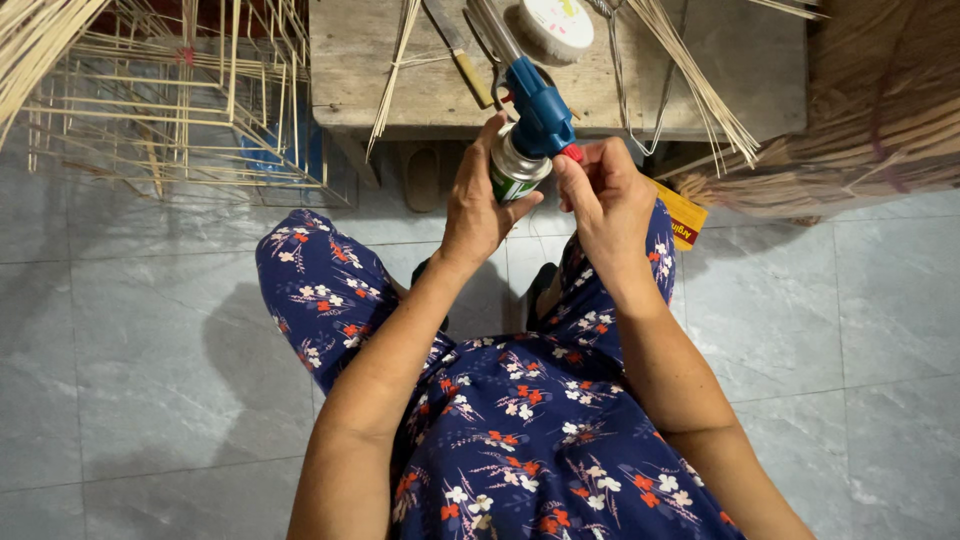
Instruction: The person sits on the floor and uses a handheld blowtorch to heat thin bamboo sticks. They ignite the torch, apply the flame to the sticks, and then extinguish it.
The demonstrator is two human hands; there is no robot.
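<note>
My left hand (476,200) is wrapped around a green and silver gas canister (514,174) held upright over my lap. A blue torch head (537,110) with a metal nozzle (490,28) sits on top of the canister, pointing away from me. My right hand (604,196) is at the torch's base, fingertips pinching a small red knob (571,153). Both hands are just in front of the low wooden table (760,90).
On the table lie thin bamboo sticks (695,85), a knife with a wooden handle (462,55), a white tape roll (552,28) and metal tongs. A bamboo stick frame (170,100) stands at left on the grey tiled floor. A bundle of brown sticks (860,150) lies at right.
</note>
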